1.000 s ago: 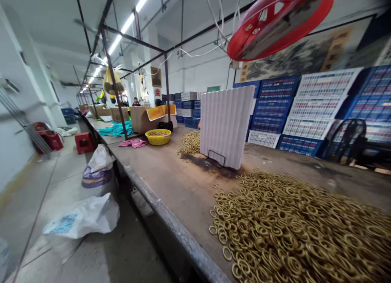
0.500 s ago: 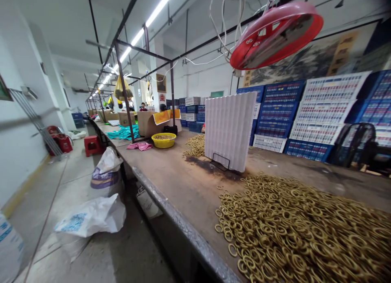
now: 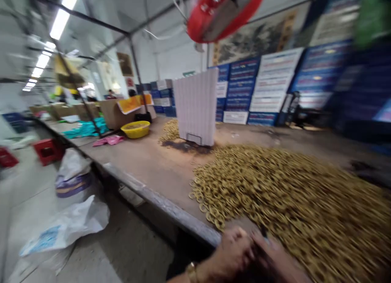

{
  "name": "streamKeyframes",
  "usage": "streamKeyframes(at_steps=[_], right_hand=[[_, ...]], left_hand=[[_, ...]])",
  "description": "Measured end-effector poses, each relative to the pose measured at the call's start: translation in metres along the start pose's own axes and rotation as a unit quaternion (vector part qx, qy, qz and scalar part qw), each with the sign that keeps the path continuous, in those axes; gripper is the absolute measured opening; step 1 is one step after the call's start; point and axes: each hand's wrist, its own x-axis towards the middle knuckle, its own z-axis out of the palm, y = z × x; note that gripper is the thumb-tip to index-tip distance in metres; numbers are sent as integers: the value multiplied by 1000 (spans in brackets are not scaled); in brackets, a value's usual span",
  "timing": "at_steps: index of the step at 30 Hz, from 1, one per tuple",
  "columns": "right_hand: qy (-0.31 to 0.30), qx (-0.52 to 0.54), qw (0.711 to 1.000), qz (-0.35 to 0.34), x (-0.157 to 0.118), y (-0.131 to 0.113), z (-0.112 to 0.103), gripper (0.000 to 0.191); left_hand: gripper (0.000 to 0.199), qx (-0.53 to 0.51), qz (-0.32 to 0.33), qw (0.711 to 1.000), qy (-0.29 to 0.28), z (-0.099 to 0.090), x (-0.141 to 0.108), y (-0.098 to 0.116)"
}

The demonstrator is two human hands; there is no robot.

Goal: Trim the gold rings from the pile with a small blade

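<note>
At the near edge of the table, my left hand [image 3: 232, 246] is closed, with a gold-coloured band at its wrist. Close against it is my right hand [image 3: 276, 254], its fingers drawn together and blurred by motion. A small dark bit shows near the right fingertips; whatever the hands hold is too smeared to name. Just beyond and to the right of both hands spreads a large heap of brass-coloured rings [image 3: 262, 185]. Behind the heap a white ridged panel [image 3: 197, 106] stands upright in a black wire stand [image 3: 194, 137].
A yellow basin [image 3: 136, 130], a pink cloth [image 3: 108, 140] and a smaller ring pile [image 3: 169, 131] lie farther along the table. A red lamp [image 3: 226, 16] hangs overhead. White sacks [image 3: 70, 226] stand on the floor left of the table edge. Stacked crates [image 3: 271, 83] line the back.
Both my hands have come into view at the bottom, close together. The view has turned right, so the panel, lamp and basin appear farther left.
</note>
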Motion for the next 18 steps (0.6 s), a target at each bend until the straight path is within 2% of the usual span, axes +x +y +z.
streamKeyframes(at_steps=[1, 3, 6, 9, 11, 14, 16, 18], right_hand=[[-35, 60, 997, 46, 0, -1, 1, 46], [-24, 151, 984, 88, 1, -4, 1, 41], [7, 219, 970, 102, 5, -8, -2, 39], [22, 237, 965, 106, 5, -8, -6, 35], [54, 208, 972, 94, 4, -6, -10, 29], [108, 70, 991, 42, 1, -1, -13, 21], [107, -44, 993, -15, -1, 3, -14, 19], [76, -133, 986, -67, -5, 6, -12, 17]], left_hand=[[29, 12, 7, 1000, -6, 1, -2, 0], [28, 24, 7, 999, -23, 2, -2, 3], [30, 27, -15, 998, -53, 1, 5, 6], [30, 17, -11, 997, -69, 1, 7, 4], [29, 8, -9, 998, -66, 2, 7, 2], [30, 10, -3, 999, -36, 2, 8, 0], [31, 26, 3, 999, -19, 0, 9, 0], [32, 45, 9, 999, -16, -2, 10, -1]])
